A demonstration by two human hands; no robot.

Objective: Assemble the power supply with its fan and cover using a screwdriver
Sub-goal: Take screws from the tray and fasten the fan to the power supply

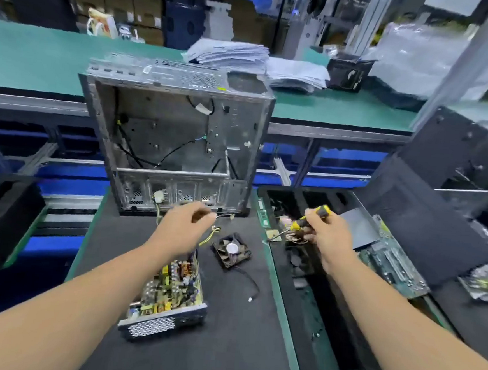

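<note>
The open power supply [166,298], its circuit board bare and no cover on it, lies on the dark mat of the desk [224,344], and everything else is placed from it. Just beyond its far right corner lies the small black fan [232,249], flat on the mat, with a thin black lead trailing toward the near side and ending in a white plug. Above the far end of the power supply hovers the left hand [187,224], fingers curled; its grip appears to pinch a thin wire near the yellow-green leads that rise from the unit, though blur makes that hard to confirm. Well to the right of the power supply, past the fan, the right hand [328,235] holds a screwdriver [307,222] with a yellow and black handle, the grip wrapped tight round it, the shaft pointing down and left over a black tray [324,331] of parts. Beyond the power supply stands an empty computer case [176,138], its open side facing the person. A circuit board [391,266] lies at the tray's right edge.
</note>
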